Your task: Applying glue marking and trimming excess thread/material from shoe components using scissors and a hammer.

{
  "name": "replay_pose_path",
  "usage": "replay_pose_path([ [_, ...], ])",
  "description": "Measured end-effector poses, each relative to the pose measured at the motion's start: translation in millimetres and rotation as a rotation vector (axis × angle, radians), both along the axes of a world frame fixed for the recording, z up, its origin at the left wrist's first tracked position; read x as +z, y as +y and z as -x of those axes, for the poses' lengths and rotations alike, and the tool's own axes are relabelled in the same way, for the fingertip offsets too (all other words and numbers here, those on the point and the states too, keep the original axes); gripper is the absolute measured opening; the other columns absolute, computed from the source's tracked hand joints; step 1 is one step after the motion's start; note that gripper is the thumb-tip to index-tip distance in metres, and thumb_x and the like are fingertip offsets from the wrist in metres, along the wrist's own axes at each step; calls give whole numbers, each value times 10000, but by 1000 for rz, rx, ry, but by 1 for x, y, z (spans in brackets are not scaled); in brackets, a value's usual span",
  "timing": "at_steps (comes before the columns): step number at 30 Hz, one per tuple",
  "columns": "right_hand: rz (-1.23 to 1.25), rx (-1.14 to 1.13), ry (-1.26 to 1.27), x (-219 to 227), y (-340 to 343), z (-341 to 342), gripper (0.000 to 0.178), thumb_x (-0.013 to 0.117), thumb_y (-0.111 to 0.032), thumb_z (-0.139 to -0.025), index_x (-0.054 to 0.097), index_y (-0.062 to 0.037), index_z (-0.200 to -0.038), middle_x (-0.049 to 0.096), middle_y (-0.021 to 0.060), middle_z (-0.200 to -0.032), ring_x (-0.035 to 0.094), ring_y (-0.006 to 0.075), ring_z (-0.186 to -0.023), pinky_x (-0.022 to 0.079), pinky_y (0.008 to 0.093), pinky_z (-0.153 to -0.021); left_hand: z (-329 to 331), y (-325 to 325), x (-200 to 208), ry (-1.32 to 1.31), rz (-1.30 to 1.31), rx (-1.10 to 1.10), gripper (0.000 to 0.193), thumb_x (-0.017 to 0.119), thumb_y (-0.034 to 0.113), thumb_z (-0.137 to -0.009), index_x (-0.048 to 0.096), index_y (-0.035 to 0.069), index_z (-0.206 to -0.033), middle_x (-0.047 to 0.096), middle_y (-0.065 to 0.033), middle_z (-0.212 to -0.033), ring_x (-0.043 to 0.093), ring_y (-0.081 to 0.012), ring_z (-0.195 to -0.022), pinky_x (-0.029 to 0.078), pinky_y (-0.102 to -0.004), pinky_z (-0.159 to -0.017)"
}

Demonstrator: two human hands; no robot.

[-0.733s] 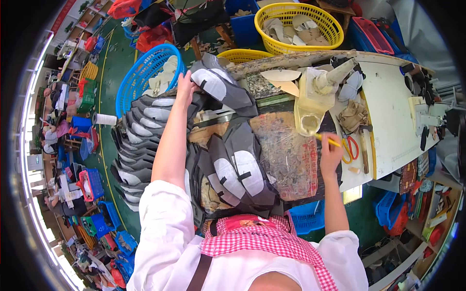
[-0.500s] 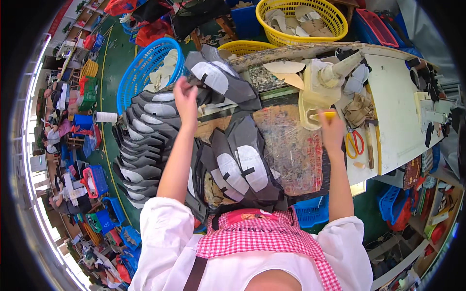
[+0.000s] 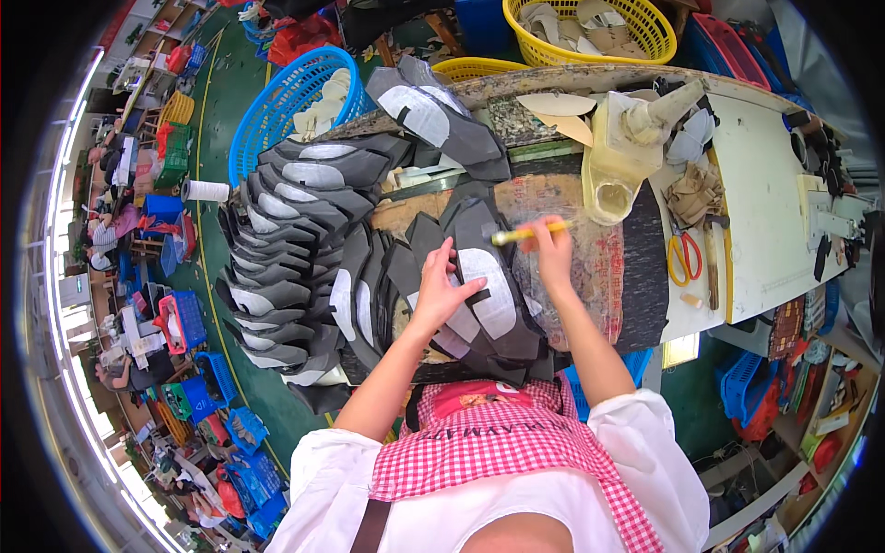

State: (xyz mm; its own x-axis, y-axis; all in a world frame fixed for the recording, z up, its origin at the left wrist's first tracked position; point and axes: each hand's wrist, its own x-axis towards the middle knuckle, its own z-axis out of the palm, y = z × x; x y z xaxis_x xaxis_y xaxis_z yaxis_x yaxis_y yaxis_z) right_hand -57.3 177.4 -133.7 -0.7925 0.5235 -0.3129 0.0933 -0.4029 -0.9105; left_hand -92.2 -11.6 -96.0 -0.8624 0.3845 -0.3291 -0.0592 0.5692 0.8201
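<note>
My right hand is closed round the yellow handle of a small brush. The brush tip is over the upper end of a dark grey cut piece with a white oval patch, the top one of a loose pile in front of me. My left hand rests on that pile, fingers apart, its thumb beside the white patch. Beyond my right hand stands a cream glue pot with a round opening and a spout. More such grey pieces lie overlapped in long rows on the left.
Scissors with orange and red handles lie on the right beside a wooden-handled tool. A blue basket and a yellow basket with pale pieces stand past the bench. A white thread cone is at far left.
My right hand has brought the brush from the glue pot leftward to the top grey piece. My left hand has come down from the far stack onto the pile.
</note>
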Motion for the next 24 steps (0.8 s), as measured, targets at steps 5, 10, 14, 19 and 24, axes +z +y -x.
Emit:
replay_pose_path([
  [5, -34, 23, 119, 20, -13, -124, 89, 481, -117, -856, 451, -45, -813, 592, 94, -784, 554, 136, -666, 445, 247, -565, 3, -4, 6, -122, -62, 63, 933, 796, 156, -571, 288, -39, -1329, 471, -74, -1045, 435, -141, -826, 413, -260, -764],
  [10, -276, 162, 69, 24, 13, -162, 70, 534, 5, -778, 489, -20, -825, 590, 108, -846, 566, 176, -797, 451, 306, -726, 0, 14, 31, -351, -421, 122, 600, 717, -6, -637, 449, -15, -1173, 577, -48, -964, 558, -112, -841, 437, -227, -743],
  [14, -369, 271, 232, 32, -1, -153, 140, 574, 11, -737, 495, -39, -841, 592, 107, -870, 581, 212, -804, 455, 308, -712, -2, 3, 33, -420, -374, 121, 473, 692, -27, -670, 470, 12, -1086, 581, -72, -987, 568, -154, -911, 447, -299, -835],
  [19, -355, 226, 8, -4, 9, -180, 95, 578, -39, -760, 524, -36, -838, 600, 91, -852, 584, 170, -770, 470, 294, -642, -55, 2, 57, -103, -385, 88, 491, 643, -6, -756, 401, 9, -1183, 531, -95, -1106, 529, -181, -1020, 416, -313, -890],
  [24, -241, 182, 245, 48, -13, -100, 67, 568, -91, -798, 538, -32, -800, 600, 45, -711, 568, 124, -650, 454, 254, -613, -91, -27, 62, 158, -218, -312, 328, 667, 74, -750, 553, -47, -1033, 577, -163, -1002, 578, -258, -957, 442, -302, -810],
])
